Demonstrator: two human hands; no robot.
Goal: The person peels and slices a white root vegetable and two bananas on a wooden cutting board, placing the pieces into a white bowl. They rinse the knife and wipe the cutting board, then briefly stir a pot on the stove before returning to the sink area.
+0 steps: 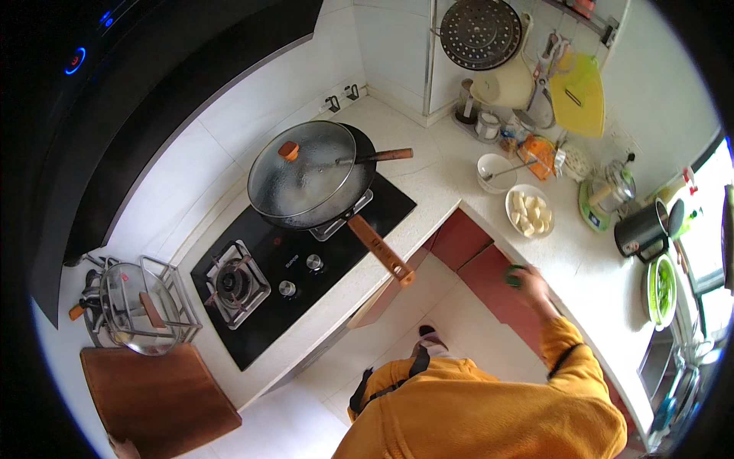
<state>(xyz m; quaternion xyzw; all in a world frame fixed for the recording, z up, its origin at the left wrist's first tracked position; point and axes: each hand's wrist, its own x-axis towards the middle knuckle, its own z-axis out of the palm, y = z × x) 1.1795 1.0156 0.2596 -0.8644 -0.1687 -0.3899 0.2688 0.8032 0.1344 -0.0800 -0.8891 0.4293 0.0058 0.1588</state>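
Note:
My right hand (533,288) is closed around a small dark green object (514,276), beside the counter edge and above the red cabinet fronts. Blur hides what the object is. My left hand is out of view. Before me, a dark wok (367,137) with a wooden handle sits on the right burner of the black gas hob (258,333). A steamed-up glass lid (309,172) lies tilted over it, and a wooden-handled utensil (395,154) sticks out from beneath. On the right counter, a white plate (549,231) holds peeled pale pieces, next to a white bowl (487,164) with a spoon.
A brown wooden board (160,401) and a rack (183,324) holding a glass lid flank the hob's left side. Along the right counter stand a green kitchen scale (590,213), a black pot (633,232) and a bowl of green vegetables (649,287). A range hood (172,86) overhangs the left.

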